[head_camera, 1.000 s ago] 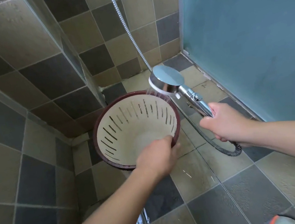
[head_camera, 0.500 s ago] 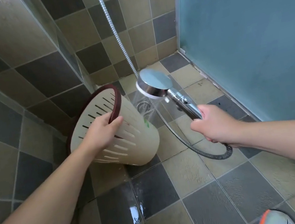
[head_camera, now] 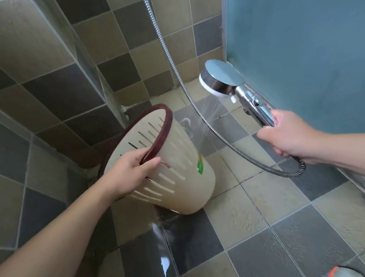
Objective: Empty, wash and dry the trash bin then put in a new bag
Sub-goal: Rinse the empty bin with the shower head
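Item: trash bin (head_camera: 173, 178), cream plastic, slotted wall, maroon rim; tilted, mouth toward ten o'clock, base on the wet tiled floor (head_camera: 250, 218). Status: emptied, no bag in view; washing judged under way; drying and new bag outstanding. Left hand (head_camera: 131, 173) clamped on the rim at the bin's near edge. Right hand (head_camera: 289, 135), at three o'clock of the bin, wrapped round the shower head (head_camera: 222, 78) handle, spray falling just beside the bin's wall.
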